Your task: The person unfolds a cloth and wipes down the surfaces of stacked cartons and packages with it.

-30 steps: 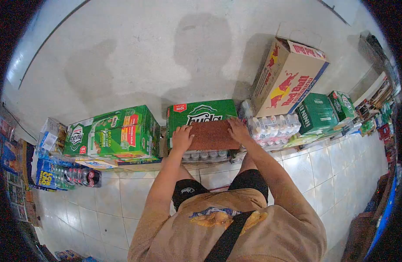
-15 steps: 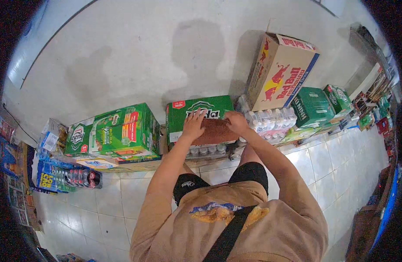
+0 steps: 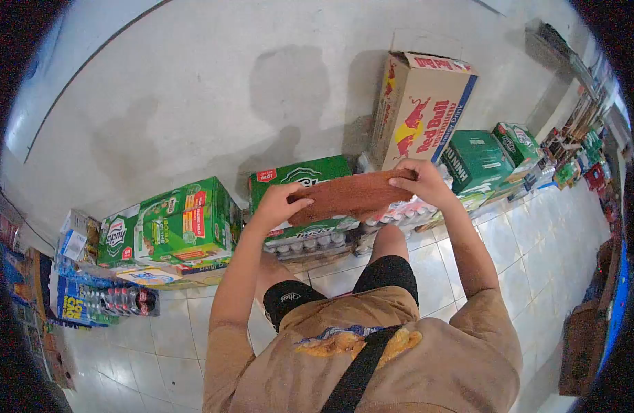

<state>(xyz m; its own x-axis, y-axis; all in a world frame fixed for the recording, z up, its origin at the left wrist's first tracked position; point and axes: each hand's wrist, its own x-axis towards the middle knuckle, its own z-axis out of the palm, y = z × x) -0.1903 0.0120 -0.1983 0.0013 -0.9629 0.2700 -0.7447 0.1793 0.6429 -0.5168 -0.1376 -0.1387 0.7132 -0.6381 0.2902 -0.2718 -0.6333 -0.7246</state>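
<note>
A reddish-brown cloth (image 3: pixel 351 198) is stretched between my two hands, raised over a green carton (image 3: pixel 324 167) by the wall. My left hand (image 3: pixel 286 204) pinches its left end between thumb and fingers. At the other end, my right hand (image 3: pixel 421 182) grips the upper corner. The cloth sags a little and hides part of the carton's top and front. Under that carton, several bottles or cans in clear wrap (image 3: pixel 308 245) show.
On the left stand green Milo cartons (image 3: pixel 183 220) and a pack of dark bottles (image 3: pixel 127 301). To the right, a Red Bull box (image 3: pixel 427 110) rests upright on wrapped bottles, with more green cartons (image 3: pixel 478 160) beyond. Pale tiles (image 3: pixel 427 275) cover the floor.
The cloth was lying on the green carton under my hands; now it is lifted and held taut between them. My hands have moved apart, and the view has shifted slightly.
</note>
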